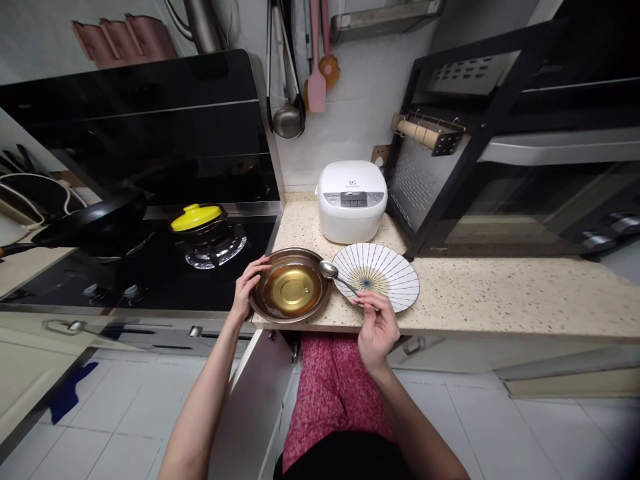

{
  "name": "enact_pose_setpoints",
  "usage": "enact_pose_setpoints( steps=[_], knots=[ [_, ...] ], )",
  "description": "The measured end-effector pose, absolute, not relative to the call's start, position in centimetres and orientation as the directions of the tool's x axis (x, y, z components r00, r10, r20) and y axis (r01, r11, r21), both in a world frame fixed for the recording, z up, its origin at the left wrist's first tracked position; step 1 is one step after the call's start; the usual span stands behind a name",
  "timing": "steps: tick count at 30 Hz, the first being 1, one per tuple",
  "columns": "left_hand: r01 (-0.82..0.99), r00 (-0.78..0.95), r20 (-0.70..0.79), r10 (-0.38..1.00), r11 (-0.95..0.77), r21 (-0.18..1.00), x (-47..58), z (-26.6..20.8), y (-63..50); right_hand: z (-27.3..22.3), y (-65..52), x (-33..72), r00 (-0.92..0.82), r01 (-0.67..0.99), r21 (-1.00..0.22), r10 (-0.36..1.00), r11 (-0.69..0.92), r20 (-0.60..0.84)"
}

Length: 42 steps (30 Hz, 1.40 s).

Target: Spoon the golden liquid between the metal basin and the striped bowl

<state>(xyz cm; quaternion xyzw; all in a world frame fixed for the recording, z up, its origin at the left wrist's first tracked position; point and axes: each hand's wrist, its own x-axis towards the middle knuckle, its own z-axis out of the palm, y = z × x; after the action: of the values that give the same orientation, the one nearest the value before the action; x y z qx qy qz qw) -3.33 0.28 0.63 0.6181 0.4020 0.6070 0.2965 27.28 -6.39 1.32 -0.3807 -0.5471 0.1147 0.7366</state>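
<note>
My left hand (249, 288) grips the left rim of a round metal bowl (325, 293), with its fingers over the edge. Amber-brown liquid (294, 288) covers the bottom of the bowl. Between the thumb and fingers of my right hand (378, 325) is the handle of a metal spoon (330, 270). The spoon's head hangs at the bowl's right rim, over the gap beside the plate. A white plate with dark radiating lines (403, 277) lies right of the bowl, partly beneath my right hand. Some yellowish liquid seems to lie in the plate's middle.
Behind the plate stands a white rice cooker (353, 200). On the stove (155, 280) at left are a black pot with a yellow lid (197, 217) and a wok (100, 223). A black rack (450, 180) holds an oven at right. A cabinet door (255, 400) hangs open below the counter.
</note>
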Motion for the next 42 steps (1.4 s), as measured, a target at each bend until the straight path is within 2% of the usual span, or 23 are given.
enact_pose_setpoints(
  steps=[7,13,17,23,28,32,34,42],
  knots=[
    [0.130,-0.063,0.513,0.856,-0.503,0.855,-3.3,0.5,0.4,1.5,-5.6,29.0,0.344,0.380,-0.593,0.487,0.710,0.803],
    [0.140,-0.049,0.514,0.856,-0.504,0.853,-3.5,0.6,0.3,1.0,-5.2,29.9,0.139,0.534,-0.376,0.360,0.758,0.923],
    [0.150,-0.051,0.513,0.857,-0.501,0.852,-3.4,0.6,0.3,0.7,-5.1,30.0,-0.019,0.573,-0.206,0.264,0.793,0.964],
    [0.143,-0.062,0.511,0.857,-0.499,0.855,-3.2,0.7,0.2,0.8,-5.3,30.0,-0.127,0.582,-0.126,0.243,0.803,0.962],
    [0.143,-0.063,0.509,0.859,-0.497,0.856,-3.2,0.7,0.2,1.1,-5.5,29.7,-0.015,0.559,-0.211,0.264,0.802,0.964],
    [0.142,-0.061,0.504,0.862,-0.492,0.859,-3.3,0.7,0.2,1.5,-6.2,28.8,0.217,0.467,-0.435,0.377,0.770,0.900],
    [0.140,-0.059,0.504,0.862,-0.493,0.859,-3.3,0.6,0.3,1.6,-6.6,28.1,0.274,0.401,-0.516,0.438,0.757,0.856],
    [0.141,-0.062,0.507,0.859,-0.496,0.857,-3.3,0.6,0.3,1.7,-7.2,25.3,0.183,0.313,-0.567,0.538,0.762,0.823]
  ],
)
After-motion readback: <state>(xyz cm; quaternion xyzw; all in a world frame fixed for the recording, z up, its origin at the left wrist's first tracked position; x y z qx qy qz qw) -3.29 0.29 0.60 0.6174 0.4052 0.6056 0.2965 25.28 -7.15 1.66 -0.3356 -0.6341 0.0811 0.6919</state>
